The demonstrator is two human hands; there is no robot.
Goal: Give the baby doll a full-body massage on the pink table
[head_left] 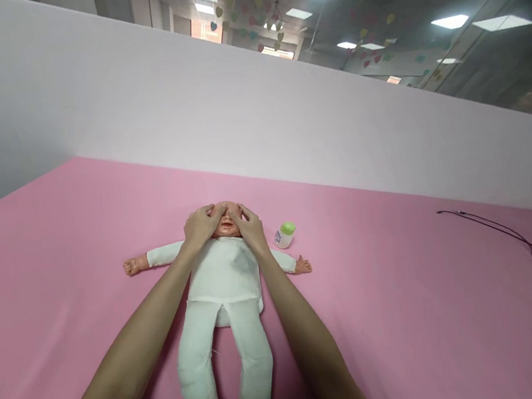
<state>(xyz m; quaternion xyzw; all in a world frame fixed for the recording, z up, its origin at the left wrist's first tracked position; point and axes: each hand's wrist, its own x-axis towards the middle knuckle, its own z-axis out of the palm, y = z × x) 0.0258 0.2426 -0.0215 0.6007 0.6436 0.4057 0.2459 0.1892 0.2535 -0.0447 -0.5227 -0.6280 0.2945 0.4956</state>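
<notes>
"So, where's the doll [222, 273]?"

"Face up on the pink sheet [381, 269], arms spread, legs toward my camera."

"And the hands?"

"I see the left hand [199, 228] half open, fingers bent round one side of the head [227, 227], thumb over the upper face. The right hand [251, 225] mirrors it on the other side, as loosely curled. Together they cup the head; I can't tell how hard they press."

"Anything near?"

"A green-capped jar [285, 235], near the right wrist. A dark cord [529, 245] lies well apart, off to the right."
</notes>
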